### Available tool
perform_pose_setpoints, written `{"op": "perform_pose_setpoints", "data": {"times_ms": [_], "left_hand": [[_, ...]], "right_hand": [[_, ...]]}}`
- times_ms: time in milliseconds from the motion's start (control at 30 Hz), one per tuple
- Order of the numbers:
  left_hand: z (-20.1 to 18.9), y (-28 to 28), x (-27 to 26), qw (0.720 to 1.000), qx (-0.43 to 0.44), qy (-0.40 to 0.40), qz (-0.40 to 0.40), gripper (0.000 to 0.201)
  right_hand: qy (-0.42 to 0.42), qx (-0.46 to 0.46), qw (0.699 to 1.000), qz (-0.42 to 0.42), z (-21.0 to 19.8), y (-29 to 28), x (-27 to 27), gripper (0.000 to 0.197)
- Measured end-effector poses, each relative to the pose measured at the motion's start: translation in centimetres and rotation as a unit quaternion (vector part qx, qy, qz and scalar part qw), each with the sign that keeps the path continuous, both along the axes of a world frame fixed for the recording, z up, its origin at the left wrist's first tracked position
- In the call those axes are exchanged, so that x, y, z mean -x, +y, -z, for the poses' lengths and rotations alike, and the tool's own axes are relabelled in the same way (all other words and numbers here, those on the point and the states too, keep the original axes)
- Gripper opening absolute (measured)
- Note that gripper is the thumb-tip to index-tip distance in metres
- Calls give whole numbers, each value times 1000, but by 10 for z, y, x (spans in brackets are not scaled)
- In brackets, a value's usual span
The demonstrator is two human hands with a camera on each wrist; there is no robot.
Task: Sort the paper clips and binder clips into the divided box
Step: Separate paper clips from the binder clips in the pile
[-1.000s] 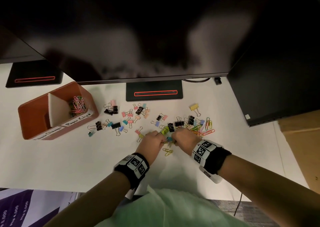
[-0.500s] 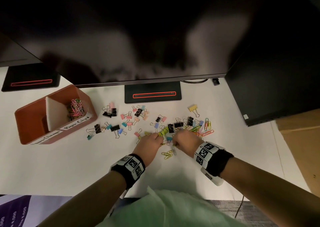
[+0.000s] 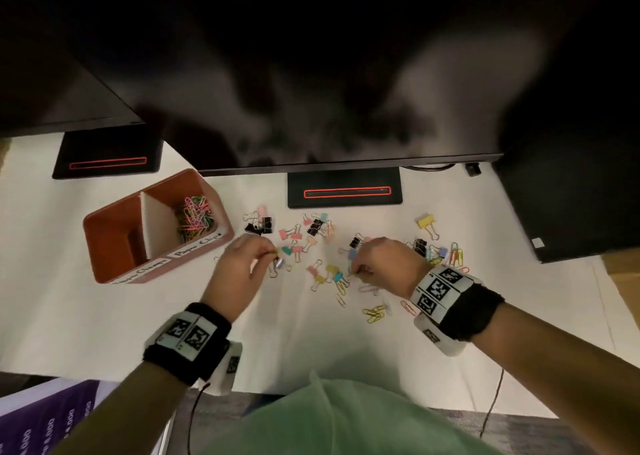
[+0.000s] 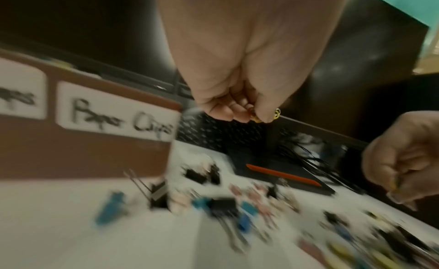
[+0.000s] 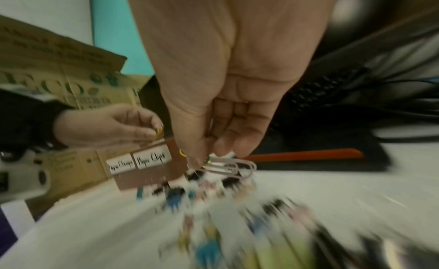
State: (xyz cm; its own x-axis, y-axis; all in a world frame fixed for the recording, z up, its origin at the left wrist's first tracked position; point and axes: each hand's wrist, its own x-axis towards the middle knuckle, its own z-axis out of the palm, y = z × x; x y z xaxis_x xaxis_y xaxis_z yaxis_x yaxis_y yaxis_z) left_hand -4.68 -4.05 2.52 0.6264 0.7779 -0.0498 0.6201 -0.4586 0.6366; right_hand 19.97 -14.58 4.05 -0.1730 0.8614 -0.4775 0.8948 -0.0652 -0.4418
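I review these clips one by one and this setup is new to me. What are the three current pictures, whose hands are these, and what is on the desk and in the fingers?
No machine here: a person works bare-handed, wearing a camera on the head and one on each wrist. The head view looks down on a white desk. The left hand pinches a yellow paper clip, seen close in the left wrist view. The right hand pinches pale paper clips, shown in the right wrist view. Loose binder clips and paper clips are scattered between the hands. The divided box stands to the left; its "Paper Clips" compartment already holds coloured paper clips.
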Motion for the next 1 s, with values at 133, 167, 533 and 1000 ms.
{"op": "perform_pose_setpoints", "data": {"times_ms": [133, 167, 533, 1000], "left_hand": [[-21, 50, 43, 994, -44, 18, -100, 6], [-24, 62, 51, 991, -39, 29, -121, 8], [-18, 114, 86, 987, -7, 119, -106, 23], [5, 18, -19, 970, 90, 69, 216, 27]], "right_hand": [[37, -105, 994, 3, -30, 63, 52, 17], [54, -121, 991, 9, -36, 81, 69, 17], [184, -101, 970, 123, -7, 207, 188, 45], [1, 9, 981, 195, 27, 6, 0, 20]]}}
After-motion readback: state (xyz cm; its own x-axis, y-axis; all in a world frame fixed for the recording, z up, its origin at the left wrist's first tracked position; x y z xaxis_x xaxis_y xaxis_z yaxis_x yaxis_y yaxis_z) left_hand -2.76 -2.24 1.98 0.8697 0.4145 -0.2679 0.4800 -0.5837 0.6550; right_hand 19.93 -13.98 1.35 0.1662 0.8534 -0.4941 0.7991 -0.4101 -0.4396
